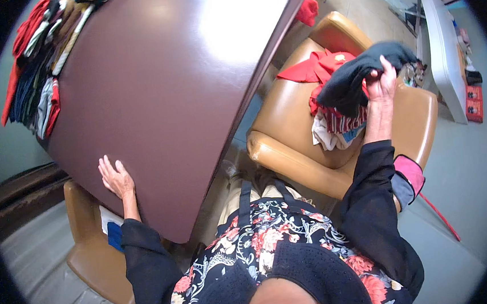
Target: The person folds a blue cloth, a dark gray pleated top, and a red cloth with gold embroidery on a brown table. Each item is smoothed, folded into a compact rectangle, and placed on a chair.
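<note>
My right hand (381,82) grips a bunched black cloth garment (349,79) and holds it up over a tan leather armchair (283,114). Beneath the garment, a heap of clothes lies on the chair's seat: a red garment (316,70), a red-and-white striped one (344,120) and a whitish one (326,135). Part of the heap is hidden by the black cloth and my arm. My left hand (117,177) holds nothing; its fingers are spread, palm down, at the near left edge of a dark maroon table (159,115).
Folded clothes in several colours (35,74) are stacked along the table's far left edge. A second tan chair (100,266) stands at the lower left with blue cloth (115,235) on it. A white table (443,50) and a red stick (441,218) are at the right.
</note>
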Demonstrator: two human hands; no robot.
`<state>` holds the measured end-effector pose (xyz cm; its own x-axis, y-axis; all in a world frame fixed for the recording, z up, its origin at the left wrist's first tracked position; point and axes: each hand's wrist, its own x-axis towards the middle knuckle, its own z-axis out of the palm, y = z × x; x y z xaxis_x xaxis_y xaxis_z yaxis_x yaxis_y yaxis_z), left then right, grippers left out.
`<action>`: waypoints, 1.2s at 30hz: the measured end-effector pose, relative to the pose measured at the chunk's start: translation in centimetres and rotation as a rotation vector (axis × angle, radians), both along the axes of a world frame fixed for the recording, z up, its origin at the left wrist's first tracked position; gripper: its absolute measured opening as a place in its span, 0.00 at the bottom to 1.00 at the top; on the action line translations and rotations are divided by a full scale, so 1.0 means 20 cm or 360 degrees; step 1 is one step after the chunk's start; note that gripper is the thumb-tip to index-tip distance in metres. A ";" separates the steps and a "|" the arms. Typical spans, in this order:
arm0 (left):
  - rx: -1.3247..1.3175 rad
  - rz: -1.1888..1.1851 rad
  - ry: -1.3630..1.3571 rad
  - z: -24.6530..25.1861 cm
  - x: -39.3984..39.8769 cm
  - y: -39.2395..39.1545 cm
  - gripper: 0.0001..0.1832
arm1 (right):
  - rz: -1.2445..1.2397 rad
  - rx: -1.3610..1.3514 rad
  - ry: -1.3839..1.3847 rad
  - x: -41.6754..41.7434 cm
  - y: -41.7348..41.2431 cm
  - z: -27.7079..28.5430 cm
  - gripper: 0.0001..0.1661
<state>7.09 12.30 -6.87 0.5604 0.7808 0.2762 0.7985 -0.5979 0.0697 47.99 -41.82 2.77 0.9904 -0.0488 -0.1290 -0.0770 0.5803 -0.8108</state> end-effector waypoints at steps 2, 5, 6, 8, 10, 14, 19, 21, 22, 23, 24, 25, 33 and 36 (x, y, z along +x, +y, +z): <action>0.0000 0.0050 0.0041 0.01 0.03 -0.02 0.26 | 0.0392 -0.0089 -0.0231 -0.04 0.31 0.28 0.01; 0.0017 0.0095 0.0031 0.05 -0.01 -0.07 0.26 | 0.0714 -0.0399 -0.0515 -0.18 0.86 0.45 0.05; 0.0015 0.0118 0.0014 0.03 -0.03 -0.05 0.26 | 0.0725 -0.0568 -0.0353 -0.41 1.12 0.62 0.09; -0.0010 0.0106 -0.0080 0.01 -0.02 -0.05 0.27 | 0.1090 -0.0475 -0.0352 -0.61 1.45 0.56 0.12; -0.0075 0.0043 -0.0188 -0.01 0.04 -0.06 0.27 | 0.1649 -0.0452 -0.0212 -0.77 1.70 0.33 0.16; -0.0105 0.0017 -0.0328 0.02 0.03 -0.06 0.28 | 0.1452 -0.1342 -0.1534 -1.01 1.89 -0.17 0.28; -0.0131 -0.0007 -0.0380 0.01 0.03 -0.07 0.29 | 0.1083 -0.1853 -0.2202 -0.87 1.80 -0.28 0.25; -0.0152 0.0005 -0.0355 0.02 0.02 -0.07 0.29 | 0.0976 -0.2066 -0.2320 -0.80 1.78 -0.29 0.24; -0.0144 0.0012 -0.0323 0.02 0.02 -0.07 0.29 | 0.0911 -0.2120 -0.2360 -0.77 1.79 -0.28 0.24; -0.0136 0.0015 -0.0291 0.02 0.02 -0.08 0.29 | 0.0818 -0.2167 -0.2371 -0.74 1.80 -0.27 0.25; -0.0140 0.0016 -0.0270 0.02 0.02 -0.08 0.29 | 0.0731 -0.2230 -0.2400 -0.70 1.81 -0.26 0.25; -0.0131 0.0017 -0.0248 0.02 0.02 -0.08 0.29 | 0.0641 -0.2292 -0.2423 -0.66 1.82 -0.26 0.25; -0.0080 0.0009 -0.0176 0.04 0.03 -0.08 0.29 | 0.0848 -0.2456 -0.2493 -0.49 1.83 -0.23 0.04; -0.0084 0.0020 -0.0158 0.03 0.04 -0.08 0.29 | 0.0868 -0.2092 -0.2657 -0.47 1.86 -0.22 0.11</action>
<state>7.80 10.77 -6.30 0.5222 0.8026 0.2882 0.7936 -0.5811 0.1802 38.62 -4.69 -1.62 0.0698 0.8747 0.4795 0.9953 -0.0290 -0.0919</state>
